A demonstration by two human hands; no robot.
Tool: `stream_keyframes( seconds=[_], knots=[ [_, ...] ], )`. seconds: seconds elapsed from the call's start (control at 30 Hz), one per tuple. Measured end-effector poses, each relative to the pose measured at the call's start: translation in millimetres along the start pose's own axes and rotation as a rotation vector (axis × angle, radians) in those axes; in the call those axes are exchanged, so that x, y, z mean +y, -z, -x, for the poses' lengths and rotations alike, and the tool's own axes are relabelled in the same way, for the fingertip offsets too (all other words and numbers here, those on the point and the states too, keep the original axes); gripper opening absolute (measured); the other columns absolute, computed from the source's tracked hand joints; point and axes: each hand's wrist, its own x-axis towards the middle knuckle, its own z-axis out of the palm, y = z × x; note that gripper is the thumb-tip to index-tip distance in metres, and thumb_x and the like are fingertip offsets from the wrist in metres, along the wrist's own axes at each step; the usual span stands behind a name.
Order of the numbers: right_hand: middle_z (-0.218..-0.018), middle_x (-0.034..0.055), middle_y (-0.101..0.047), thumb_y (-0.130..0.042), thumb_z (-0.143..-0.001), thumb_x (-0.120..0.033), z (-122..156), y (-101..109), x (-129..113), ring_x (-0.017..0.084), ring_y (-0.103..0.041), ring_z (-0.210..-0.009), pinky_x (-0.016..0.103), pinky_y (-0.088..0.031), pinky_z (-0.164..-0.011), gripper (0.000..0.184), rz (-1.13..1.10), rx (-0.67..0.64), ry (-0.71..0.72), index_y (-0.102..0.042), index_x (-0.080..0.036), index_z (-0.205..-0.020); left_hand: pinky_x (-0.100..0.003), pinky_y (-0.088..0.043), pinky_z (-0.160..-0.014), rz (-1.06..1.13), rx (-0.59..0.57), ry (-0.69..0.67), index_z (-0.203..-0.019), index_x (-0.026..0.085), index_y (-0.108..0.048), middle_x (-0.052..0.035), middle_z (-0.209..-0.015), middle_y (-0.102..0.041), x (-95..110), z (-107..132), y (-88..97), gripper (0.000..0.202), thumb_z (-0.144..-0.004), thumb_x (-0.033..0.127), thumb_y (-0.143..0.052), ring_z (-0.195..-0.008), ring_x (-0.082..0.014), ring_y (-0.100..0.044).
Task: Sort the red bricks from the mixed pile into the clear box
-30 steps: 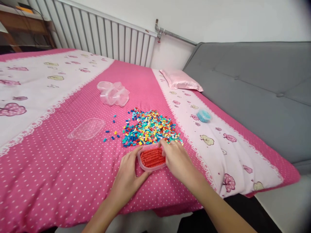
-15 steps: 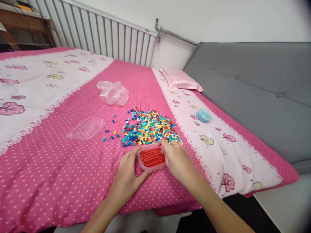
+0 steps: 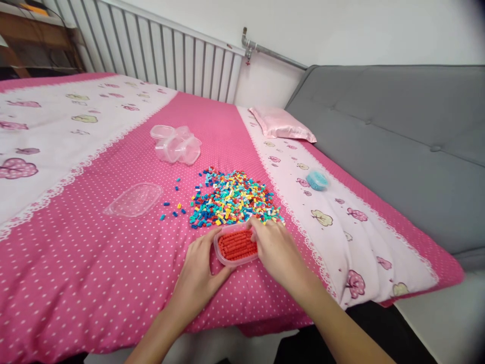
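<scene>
Clear tub [image 3: 244,261] packed with red bricks [image 3: 237,245] is sitting near the bedspread's [image 3: 113,273] front edge, just before a multicolored brick pile [image 3: 235,199]. Left hand [image 3: 197,265] is grasping the tub's left end, while right hand [image 3: 275,247] is curling over its right end, can't tell if pinching a brick. Clear lid [image 3: 134,200] is lying left, clear containers [image 3: 178,145] are resting farther back, blue-filled container [image 3: 317,180] is sitting right.
</scene>
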Motion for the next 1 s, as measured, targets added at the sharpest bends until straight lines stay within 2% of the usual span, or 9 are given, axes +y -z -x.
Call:
stream_keyframes(
  seconds=[0.2, 0.3, 0.43, 0.53, 0.7, 0.87, 1.0],
  knots=[
    [-0.103, 0.0088, -0.073, -0.043, -0.095, -0.001, 1, -3, 2, 0.023, -0.064, -0.100, 0.031, -0.038, -0.086, 0.038, 0.009, 0.009, -0.001, -0.064, -0.019, -0.120, -0.051, -0.045, -0.111, 0.007, 0.000, 0.005, -0.148, 0.031, -0.039, -0.0086, -0.146, -0.057, -1, -2, -1.1, 0.066, -0.092, 0.038, -0.073, -0.133, -0.0313, -0.055],
    [-0.100, 0.0087, -0.072, -0.045, -0.099, -0.006, 1, -1, 5, 0.025, -0.063, -0.097, 0.033, -0.037, -0.083, 0.031, 0.058, 0.043, -0.005, -0.066, -0.020, -0.118, -0.052, -0.045, -0.111, 0.003, -0.003, 0.006, -0.147, 0.031, -0.039, -0.0092, -0.145, -0.057, 1, -3, -0.4, 0.065, -0.092, 0.038, -0.073, -0.132, -0.0316, -0.055],
    [-0.102, 0.0077, -0.070, -0.053, -0.101, -0.014, -3, 8, 8, 0.025, -0.060, -0.103, 0.034, -0.038, -0.085, 0.021, 0.076, 0.048, 0.045, -0.072, -0.021, -0.097, -0.055, -0.045, -0.110, -0.004, -0.007, -0.004, -0.146, 0.030, -0.040, -0.0105, -0.144, -0.058, 3, -4, 1.2, 0.063, -0.092, 0.038, -0.073, -0.130, -0.0326, -0.057],
    [-0.110, 0.0105, -0.069, -0.057, -0.099, -0.014, -8, 15, 5, 0.027, -0.058, -0.109, 0.036, -0.038, -0.088, 0.023, 0.171, 0.008, 0.092, -0.075, -0.020, -0.087, -0.054, -0.045, -0.110, -0.002, -0.008, -0.002, -0.146, 0.030, -0.040, -0.0104, -0.144, -0.058, 3, -3, 1.3, 0.063, -0.092, 0.036, -0.073, -0.130, -0.0328, -0.056],
    [-0.111, 0.0140, -0.070, -0.053, -0.099, -0.011, -14, 13, -4, 0.029, -0.058, -0.112, 0.040, -0.038, -0.089, 0.030, 0.300, -0.036, 0.154, -0.078, -0.019, -0.086, -0.053, -0.045, -0.111, -0.002, 0.000, -0.011, -0.147, 0.030, -0.040, -0.0091, -0.145, -0.058, 1, -3, -0.2, 0.064, -0.091, 0.033, -0.073, -0.131, -0.0319, -0.056],
    [-0.109, 0.0140, -0.071, -0.052, -0.101, -0.013, -17, 6, -7, 0.029, -0.057, -0.109, 0.041, -0.036, -0.089, 0.031, 0.324, -0.028, 0.198, -0.078, -0.018, -0.085, -0.052, -0.046, -0.110, -0.007, 0.007, -0.012, -0.146, 0.030, -0.040, -0.0093, -0.144, -0.059, 2, -2, 0.1, 0.065, -0.091, 0.032, -0.073, -0.131, -0.0317, -0.057],
    [-0.112, 0.0131, -0.071, -0.055, -0.100, -0.014, -17, 8, -9, 0.029, -0.057, -0.111, 0.041, -0.036, -0.089, 0.027, 0.331, -0.058, 0.190, -0.077, -0.018, -0.086, -0.051, -0.046, -0.110, 0.001, 0.002, -0.011, -0.146, 0.030, -0.040, -0.0087, -0.145, -0.058, 2, -2, 0.5, 0.065, -0.091, 0.032, -0.074, -0.131, -0.0312, -0.057]
  ],
)
